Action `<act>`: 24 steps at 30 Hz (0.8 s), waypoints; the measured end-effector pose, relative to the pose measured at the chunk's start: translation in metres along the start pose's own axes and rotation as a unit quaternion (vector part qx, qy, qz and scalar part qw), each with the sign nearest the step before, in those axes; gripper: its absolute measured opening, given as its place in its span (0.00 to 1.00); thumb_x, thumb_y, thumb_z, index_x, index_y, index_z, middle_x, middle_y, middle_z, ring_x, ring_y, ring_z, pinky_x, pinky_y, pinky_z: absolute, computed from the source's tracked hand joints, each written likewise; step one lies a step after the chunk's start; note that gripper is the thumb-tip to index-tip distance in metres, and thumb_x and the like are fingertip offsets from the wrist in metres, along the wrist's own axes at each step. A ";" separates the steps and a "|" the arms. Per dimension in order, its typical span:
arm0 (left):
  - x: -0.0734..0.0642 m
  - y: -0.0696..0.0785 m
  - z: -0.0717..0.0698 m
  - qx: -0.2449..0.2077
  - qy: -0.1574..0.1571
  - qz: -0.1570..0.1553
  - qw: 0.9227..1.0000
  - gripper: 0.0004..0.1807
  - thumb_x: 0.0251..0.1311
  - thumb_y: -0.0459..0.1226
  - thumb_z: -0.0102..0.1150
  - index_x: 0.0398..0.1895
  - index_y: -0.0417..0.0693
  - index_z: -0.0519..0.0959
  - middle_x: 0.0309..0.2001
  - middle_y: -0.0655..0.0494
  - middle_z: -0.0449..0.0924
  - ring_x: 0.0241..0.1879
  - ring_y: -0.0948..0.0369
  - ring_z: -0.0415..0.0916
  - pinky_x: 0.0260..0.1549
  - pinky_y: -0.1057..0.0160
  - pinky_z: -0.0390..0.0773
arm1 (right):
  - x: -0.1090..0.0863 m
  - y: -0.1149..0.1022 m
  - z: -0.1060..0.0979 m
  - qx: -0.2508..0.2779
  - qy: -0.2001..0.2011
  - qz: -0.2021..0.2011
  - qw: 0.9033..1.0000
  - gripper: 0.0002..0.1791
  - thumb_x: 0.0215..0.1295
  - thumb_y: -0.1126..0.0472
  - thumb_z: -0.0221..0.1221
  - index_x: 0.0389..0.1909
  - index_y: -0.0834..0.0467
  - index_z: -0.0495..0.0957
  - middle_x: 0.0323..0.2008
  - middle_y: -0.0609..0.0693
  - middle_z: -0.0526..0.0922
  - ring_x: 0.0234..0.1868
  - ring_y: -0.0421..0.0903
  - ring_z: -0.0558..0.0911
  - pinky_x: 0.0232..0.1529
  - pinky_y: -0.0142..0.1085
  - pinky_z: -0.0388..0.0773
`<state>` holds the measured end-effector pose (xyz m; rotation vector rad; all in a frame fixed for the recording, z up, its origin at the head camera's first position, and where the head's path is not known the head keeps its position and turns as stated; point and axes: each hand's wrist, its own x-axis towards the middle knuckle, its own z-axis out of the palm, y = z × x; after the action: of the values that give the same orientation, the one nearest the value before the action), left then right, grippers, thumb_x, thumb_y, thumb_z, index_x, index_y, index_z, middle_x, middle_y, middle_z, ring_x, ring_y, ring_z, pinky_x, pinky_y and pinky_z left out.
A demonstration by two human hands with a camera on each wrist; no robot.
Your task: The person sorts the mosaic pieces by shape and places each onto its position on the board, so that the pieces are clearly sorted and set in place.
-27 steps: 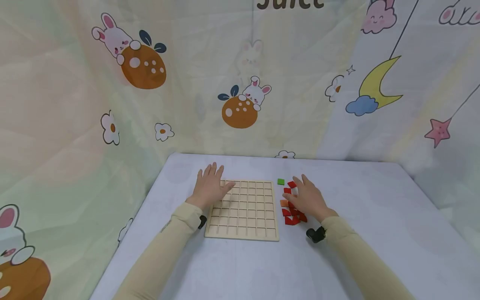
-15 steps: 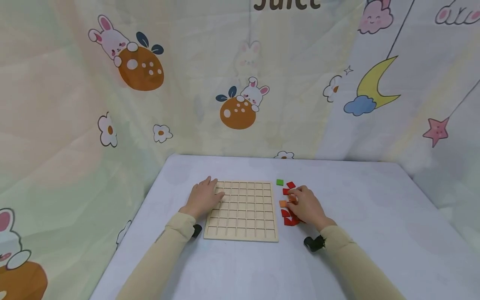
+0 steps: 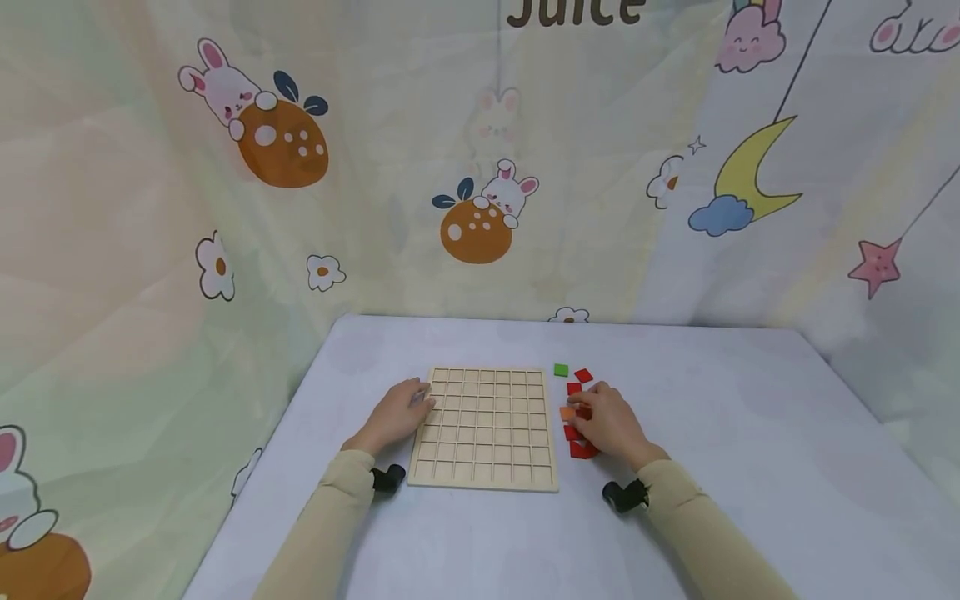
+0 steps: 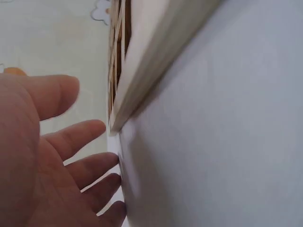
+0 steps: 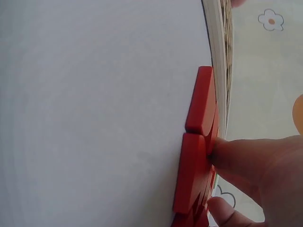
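Note:
A pale wooden grid board (image 3: 483, 429) lies on the white table. My left hand (image 3: 390, 417) is beside its left edge; in the left wrist view its fingers (image 4: 90, 168) are spread, with the thumb raised and nothing held. On the right, my right hand (image 3: 617, 423) bends its fingers over a cluster of small red tiles (image 3: 580, 450). An orange tile (image 3: 567, 413) lies by its fingertips. In the right wrist view the thumb (image 5: 236, 153) reaches in behind two thick red tiles (image 5: 191, 172). I cannot tell whether a tile is pinched there.
A green tile (image 3: 561, 370) and a red tile (image 3: 583, 376) lie beyond the right hand, near the board's far right corner. The white table (image 3: 750, 400) extends to the right. A printed cloth (image 3: 600, 208) with rabbits and a moon hangs behind it.
My left hand has drawn back toward me from over the board to its left edge. The right hand has come down on the tiles, its fingers closing from spread to bent.

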<state>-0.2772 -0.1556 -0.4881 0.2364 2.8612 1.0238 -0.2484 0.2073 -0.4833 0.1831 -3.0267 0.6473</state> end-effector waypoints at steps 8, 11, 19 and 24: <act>-0.007 -0.010 0.006 -0.011 0.007 0.021 1.000 0.25 0.67 0.41 0.54 0.66 0.44 0.71 0.74 0.43 0.58 0.75 0.45 0.46 0.73 0.42 0.48 | 0.003 -0.002 0.000 -0.003 -0.016 0.013 1.000 0.19 0.57 0.56 0.69 0.51 0.53 0.83 0.40 0.54 0.74 0.43 0.52 0.70 0.29 0.35 0.79; -0.012 -0.013 0.009 -0.017 0.015 0.028 0.999 0.24 0.66 0.37 0.55 0.66 0.45 0.72 0.73 0.45 0.59 0.75 0.45 0.46 0.72 0.41 0.48 | 0.003 -0.002 -0.001 0.003 -0.014 0.006 1.000 0.18 0.57 0.56 0.69 0.49 0.54 0.84 0.40 0.54 0.75 0.43 0.52 0.71 0.30 0.36 0.80; -0.018 -0.021 0.010 -0.074 0.030 0.041 0.996 0.22 0.64 0.37 0.58 0.62 0.47 0.75 0.71 0.55 0.65 0.76 0.50 0.46 0.74 0.44 0.44 | 0.003 -0.005 -0.002 0.019 0.026 -0.007 0.999 0.17 0.57 0.57 0.68 0.47 0.60 0.83 0.43 0.55 0.80 0.43 0.53 0.73 0.33 0.38 0.80; -0.020 -0.024 0.009 -0.083 0.028 0.048 0.995 0.24 0.62 0.37 0.60 0.62 0.47 0.76 0.71 0.57 0.65 0.76 0.51 0.46 0.74 0.46 0.43 | 0.005 -0.012 0.002 0.053 0.025 -0.010 0.998 0.18 0.58 0.58 0.67 0.49 0.60 0.83 0.43 0.54 0.82 0.41 0.49 0.75 0.33 0.35 0.80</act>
<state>-0.2585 -0.1720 -0.5099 0.3388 2.8166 1.2986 -0.2515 0.1949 -0.4797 0.1978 -2.9416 0.7975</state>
